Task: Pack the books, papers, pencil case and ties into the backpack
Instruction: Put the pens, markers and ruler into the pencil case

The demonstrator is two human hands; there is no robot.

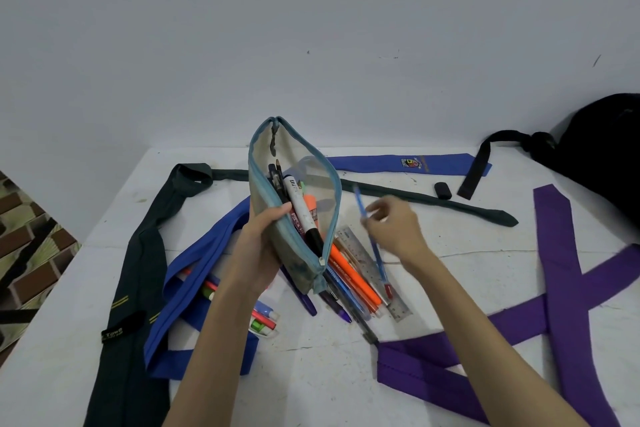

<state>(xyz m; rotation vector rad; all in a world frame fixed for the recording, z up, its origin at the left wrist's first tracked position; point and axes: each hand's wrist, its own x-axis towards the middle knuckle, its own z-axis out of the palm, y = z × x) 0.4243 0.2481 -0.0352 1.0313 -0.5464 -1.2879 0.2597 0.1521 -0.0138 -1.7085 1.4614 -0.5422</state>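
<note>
**— Which step are you on?**

— I'm filling the pencil case [294,204] before it goes anywhere. My left hand [263,239] is gripping it by its side, fingers curled round the zipped edge, holding it tilted up off the table [450,288] with its mouth gaping wide. A white marker [301,208] and a few other pens are already sitting inside. My right hand [394,225] is pinching a blue pen [372,239] just beside the opening.

**— And what's left lying loose?**

— A heap of pens [349,284] and a metal ruler [374,274] are lying under the case, and a few highlighters [263,319] are sitting near my left forearm, partly under the blue tie [194,274]. The dark green tie [138,270], the purple tie [554,302] and a 2nd blue tie [408,165] with a crest are spread across the table, unpacked. The black backpack [602,149] is sitting at the far right edge, well apart from everything. I'm not seeing any books or papers here.

**— So what does the next move call for?**

— I'd judge the pen needs swinging tip-first into the mouth while my left hand is keeping it spread. Then I'm gathering the loose ones, zipping the case shut, and only after that reaching for the backpack
</note>
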